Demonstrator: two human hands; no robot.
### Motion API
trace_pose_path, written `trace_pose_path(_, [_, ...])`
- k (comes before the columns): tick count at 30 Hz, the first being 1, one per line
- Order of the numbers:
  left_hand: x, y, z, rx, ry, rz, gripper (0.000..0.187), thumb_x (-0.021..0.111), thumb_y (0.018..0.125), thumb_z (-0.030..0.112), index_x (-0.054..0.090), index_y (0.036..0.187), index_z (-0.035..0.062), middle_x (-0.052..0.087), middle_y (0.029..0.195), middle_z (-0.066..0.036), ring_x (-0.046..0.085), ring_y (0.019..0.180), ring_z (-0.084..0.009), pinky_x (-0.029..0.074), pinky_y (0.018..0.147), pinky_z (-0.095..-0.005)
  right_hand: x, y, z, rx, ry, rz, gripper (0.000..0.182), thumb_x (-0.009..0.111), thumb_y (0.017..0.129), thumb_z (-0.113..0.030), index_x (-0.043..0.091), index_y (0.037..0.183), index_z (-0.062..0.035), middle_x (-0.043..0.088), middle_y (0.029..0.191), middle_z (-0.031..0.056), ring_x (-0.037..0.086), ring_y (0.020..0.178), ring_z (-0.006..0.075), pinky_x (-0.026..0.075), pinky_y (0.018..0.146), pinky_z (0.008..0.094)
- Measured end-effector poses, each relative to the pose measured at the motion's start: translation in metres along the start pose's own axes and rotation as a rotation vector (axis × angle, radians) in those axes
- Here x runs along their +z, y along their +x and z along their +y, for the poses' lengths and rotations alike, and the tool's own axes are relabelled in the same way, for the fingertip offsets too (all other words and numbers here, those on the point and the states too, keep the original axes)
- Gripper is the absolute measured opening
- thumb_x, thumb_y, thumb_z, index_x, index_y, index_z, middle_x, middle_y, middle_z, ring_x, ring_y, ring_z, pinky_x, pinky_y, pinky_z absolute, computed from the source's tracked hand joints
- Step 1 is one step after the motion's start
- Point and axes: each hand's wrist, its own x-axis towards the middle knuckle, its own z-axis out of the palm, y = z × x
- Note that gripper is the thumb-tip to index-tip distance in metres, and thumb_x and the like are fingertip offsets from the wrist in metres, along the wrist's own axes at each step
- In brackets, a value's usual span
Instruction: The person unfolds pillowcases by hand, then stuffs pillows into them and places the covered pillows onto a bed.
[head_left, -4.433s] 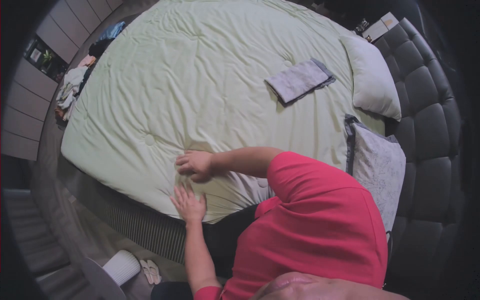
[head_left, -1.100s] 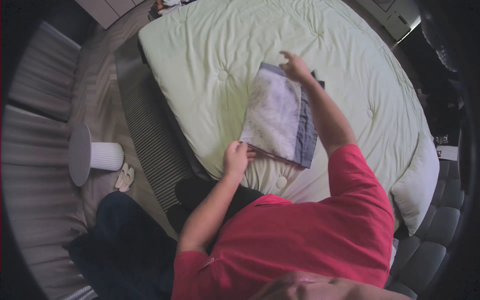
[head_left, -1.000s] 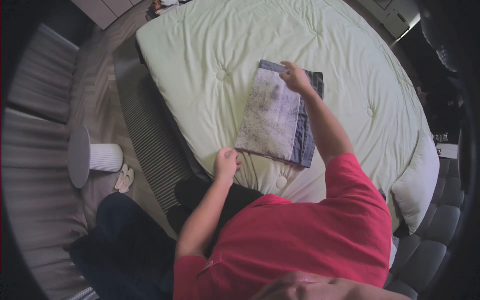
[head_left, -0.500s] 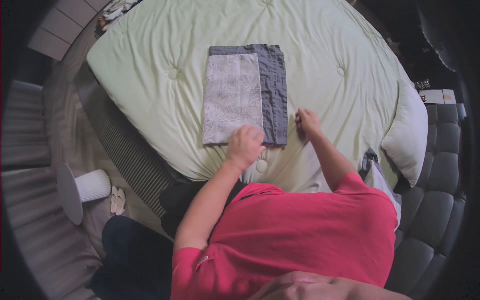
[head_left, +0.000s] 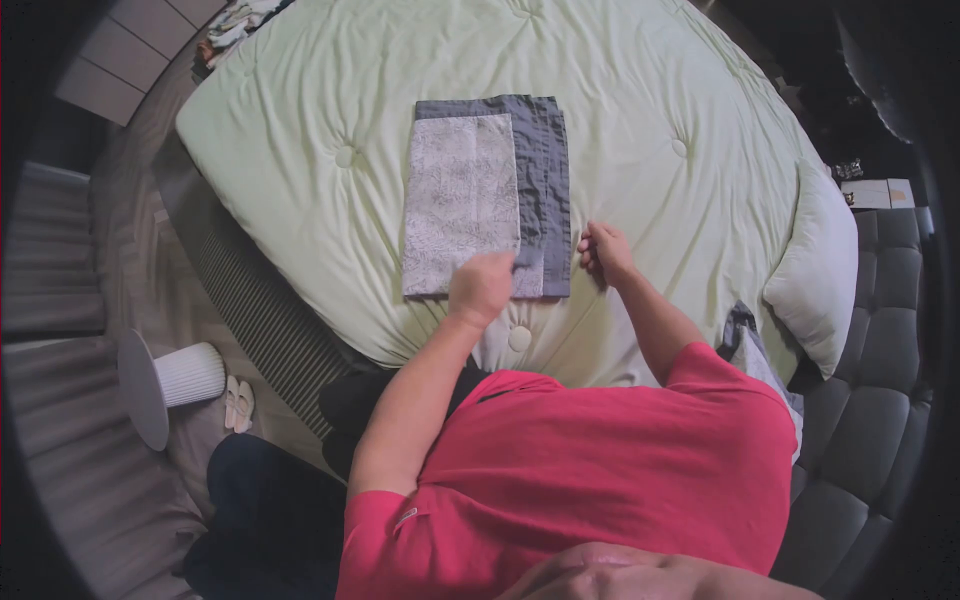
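Observation:
A folded patterned cloth (head_left: pixel 462 190), pale grey with a dark grey border (head_left: pixel 543 180), lies on the light green bed cover (head_left: pixel 270 190). My left hand (head_left: pixel 481 288) is closed at its lower edge, pinching the pale layer near the lower right corner. By the fingers, a lighter strip of fabric shows beneath. Just to the right of the dark border, my right hand (head_left: pixel 607 252) hovers low over the bed cover. Its fingers are loosely curled and a little apart, with nothing visible in them. It looks separate from the cloth.
A white pillow (head_left: pixel 815 270) lies at the bed's right side, by a dark tufted headboard (head_left: pixel 870 350). Grey-edged fabric (head_left: pixel 750 345) sits by my right arm. On the floor at left are a white round side table (head_left: pixel 190 375) and pale slippers (head_left: pixel 239 405).
My left hand has closed from a flatter pose and now grips the cloth near its corner, baring a lighter strip. My right hand has shifted slightly left toward the cloth, its fingers loosened.

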Motion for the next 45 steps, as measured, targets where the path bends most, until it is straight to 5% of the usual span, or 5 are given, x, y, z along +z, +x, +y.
trace_pose_path(9, [-0.105,-0.061,-0.143,-1.28,-0.81,0.876,0.02,0.063,0.089,0.02,0.051,0.079,0.0069,0.055,0.079,-0.008,0.049,0.076,-0.0202,0.044,0.074,-0.0385,0.042,-0.047,0.002,-0.149,-0.59,0.026,0.034,0.062,0.085,-0.043,0.063,0.094,-0.0102,0.069,0.09,0.0078,0.061,0.082,0.0188,0.047,0.077,0.0368])
trace_pose_path(12, [-0.122,-0.126,-0.186,-1.268,0.17,0.244,0.038,0.079,0.074,0.002,0.073,0.112,0.0019,0.058,0.101,-0.014,0.063,0.094,-0.0288,0.054,0.085,-0.0345,0.042,-0.031,0.013,-0.21,-0.665,0.017,0.02,0.068,0.082,-0.029,0.058,0.087,-0.012,0.065,0.082,0.0057,0.058,0.075,0.0171,0.045,0.069,0.0383])
trace_pose_path(15, [-0.119,-0.15,-0.187,-1.738,-1.221,1.273,0.025,0.059,0.092,-0.005,0.06,0.116,-0.0134,0.068,0.115,-0.024,0.069,0.101,-0.0348,0.062,0.086,-0.043,0.044,-0.036,0.003,-0.175,-0.557,-0.04,0.021,0.071,0.082,-0.026,0.059,0.09,-0.012,0.065,0.082,0.004,0.057,0.074,0.0144,0.045,0.067,0.0345])
trace_pose_path(27, [-0.119,-0.142,-0.138,-1.773,-0.781,1.005,0.052,0.056,0.096,0.019,0.041,0.144,0.0081,0.05,0.145,-0.016,0.056,0.1,-0.0239,0.046,0.069,-0.0356,0.057,0.05,-0.065,-0.524,-0.792,0.229,0.062,0.065,0.09,-0.046,0.062,0.135,-0.0039,0.069,0.113,0.0173,0.065,0.103,0.0302,0.049,0.094,0.0421])
trace_pose_path(45, [-0.131,-0.131,-0.091,-1.135,-0.016,0.629,0.053,0.07,0.083,0.017,0.056,0.133,0.0042,0.059,0.131,-0.021,0.049,0.123,-0.0424,0.036,0.109,-0.052,0.154,0.028,-0.154,-0.988,-0.706,0.236,0.021,0.057,0.073,-0.026,0.062,0.067,-0.0059,0.064,0.074,0.0143,0.056,0.076,0.0314,0.043,0.071,0.0442])
